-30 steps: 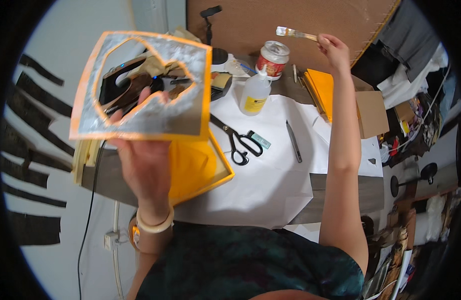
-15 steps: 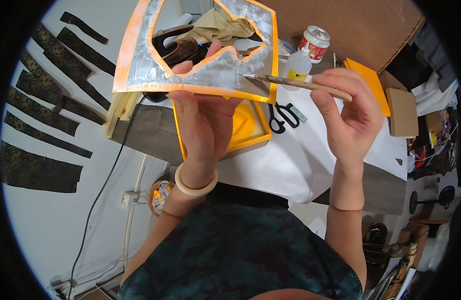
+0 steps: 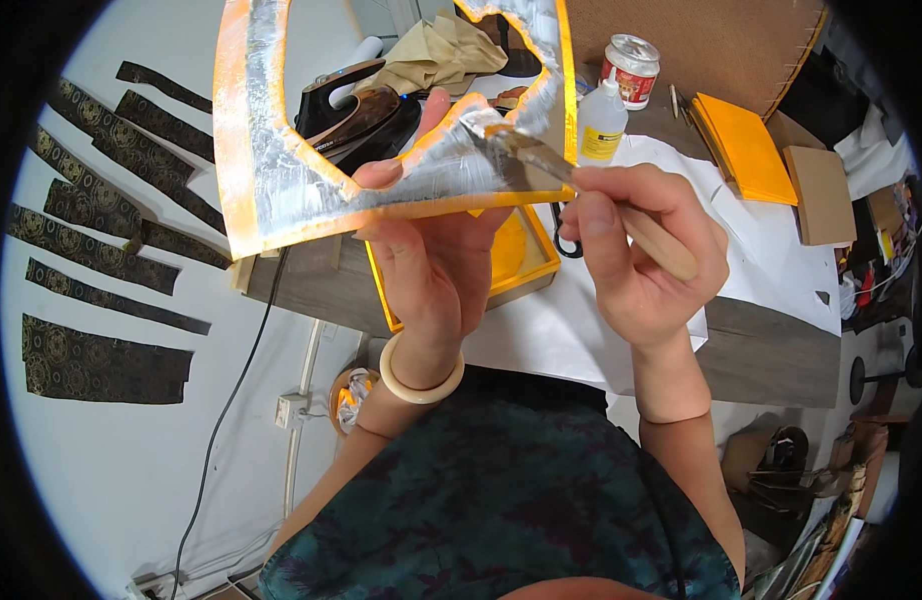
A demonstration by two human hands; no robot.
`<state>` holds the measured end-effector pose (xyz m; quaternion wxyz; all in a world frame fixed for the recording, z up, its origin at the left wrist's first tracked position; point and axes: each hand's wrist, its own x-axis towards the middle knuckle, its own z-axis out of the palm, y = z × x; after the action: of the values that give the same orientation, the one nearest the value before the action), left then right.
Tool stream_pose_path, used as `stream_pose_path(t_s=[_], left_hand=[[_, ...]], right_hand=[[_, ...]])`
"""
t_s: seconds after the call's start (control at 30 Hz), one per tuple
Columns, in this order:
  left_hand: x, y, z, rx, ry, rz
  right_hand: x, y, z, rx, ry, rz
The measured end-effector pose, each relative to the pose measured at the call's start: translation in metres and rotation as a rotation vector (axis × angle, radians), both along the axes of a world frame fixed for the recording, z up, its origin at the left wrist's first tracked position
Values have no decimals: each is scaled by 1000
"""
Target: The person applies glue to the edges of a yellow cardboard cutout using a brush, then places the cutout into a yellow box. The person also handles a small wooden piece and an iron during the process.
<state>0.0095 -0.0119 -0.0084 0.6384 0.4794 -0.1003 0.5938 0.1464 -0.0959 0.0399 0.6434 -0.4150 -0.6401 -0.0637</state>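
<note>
My left hand [image 3: 431,265] grips the lower edge of a flat panel [image 3: 421,190], thumb in front and fingers behind, some showing through its large irregular opening. Orange borders the panel, and its grey face carries streaky white smears, perhaps glue. In my right hand [image 3: 646,245] is a flat brush [image 3: 541,155] with a wooden handle, pinched between thumb and fingers. Its bristles lie against the grey face beside the opening's ragged edge. Below the panel stands an open yellow-edged box [image 3: 541,277], partly covered by my left hand.
Behind the panel sit an iron [image 3: 366,120] and crumpled tan cloth [image 3: 441,55]. A squeeze bottle [image 3: 602,125], a can [image 3: 633,75] and orange sheets [image 3: 746,150] stand at the back right. Dark patterned strips [image 3: 106,360] hang on the left wall. A black cord [image 3: 226,415] runs down it.
My right hand and the brush have moved left, the brush now angled more steeply near the opening. The panel has tilted and sits slightly lower at its left corner. My view has shifted a little.
</note>
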Motion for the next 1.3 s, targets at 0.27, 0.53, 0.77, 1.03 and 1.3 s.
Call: stream_pose_path(t_s=[0.27,0.53,0.77,1.03,1.3], left_hand=[[-1,3,-1,11,9,-22],[-6,8,-1,-10,-11,-55],[-5,7,4,-84,-23,-27],[-20,8,11,-249,-202,-258],[-23,10,3,-308,-241,-358]], right_hand=[[-6,-3,-3,89,-81,-44],[-3,-6,-16,95,-7,-63],[3,-21,-24,147,15,80],[18,-3,-22,229,689,70],[1,28,-44,-194,858,401]])
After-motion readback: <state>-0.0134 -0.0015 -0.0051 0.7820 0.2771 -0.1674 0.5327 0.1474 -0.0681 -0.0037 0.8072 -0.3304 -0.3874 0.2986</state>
